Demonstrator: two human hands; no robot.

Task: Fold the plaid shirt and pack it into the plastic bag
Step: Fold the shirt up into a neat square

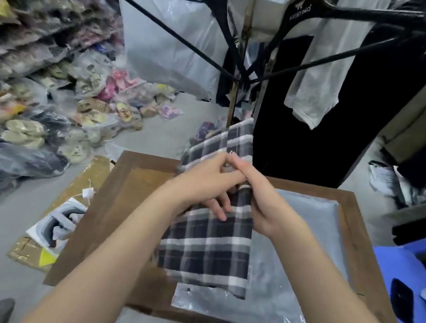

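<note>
The plaid shirt (209,249), dark navy with white and grey checks, lies partly folded on a small wooden table (128,186). Its near part rests on a clear plastic bag (284,291) spread flat over the table's right half. The far part of the shirt is lifted past the table's far edge. My left hand (204,181) and my right hand (261,199) meet at the middle of the shirt. Both pinch the cloth there, fingertips close together. The fingers of my left hand reach down over the fabric.
Black hangers (222,36) and hanging garments stand just beyond the table. Heaps of bagged goods (41,86) fill the left side and the floor. A blue stool (406,279) at the right carries a dark phone and a white controller. Flat cardboard (66,210) lies left of the table.
</note>
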